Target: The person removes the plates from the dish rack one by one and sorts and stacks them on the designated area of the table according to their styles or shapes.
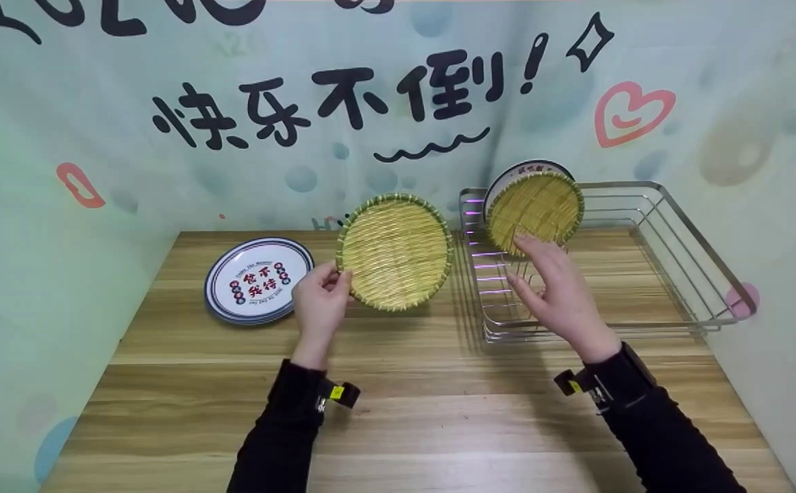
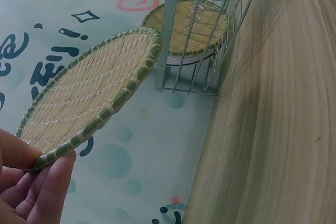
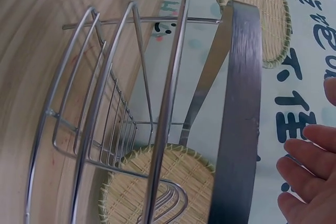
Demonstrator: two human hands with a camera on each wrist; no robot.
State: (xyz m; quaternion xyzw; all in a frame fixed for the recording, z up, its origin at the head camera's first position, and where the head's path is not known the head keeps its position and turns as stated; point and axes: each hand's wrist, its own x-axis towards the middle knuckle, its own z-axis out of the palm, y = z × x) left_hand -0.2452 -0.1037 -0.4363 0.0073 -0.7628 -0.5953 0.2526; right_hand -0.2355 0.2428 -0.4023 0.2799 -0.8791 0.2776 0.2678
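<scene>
My left hand [image 1: 321, 301] pinches the lower left rim of a round woven bamboo tray [image 1: 395, 252], holding it up above the table. In the left wrist view thumb and fingers grip its green-bound edge. My right hand [image 1: 566, 294] is at the wire dish rack [image 3: 239, 108], its fingers extended and loosely bent, holding nothing. A second woven tray [image 1: 536, 209] stands on edge in the rack's left end, leaning against a white plate [image 1: 525, 171] behind it. The right wrist view shows the fingers apart from the rack's metal rim.
A stack of white plates [image 1: 259, 281] with blue rims and red lettering lies left of the held tray. All stands on a wooden table [image 1: 432, 424]. A printed cloth backdrop [image 1: 268, 178] rises behind and at both sides.
</scene>
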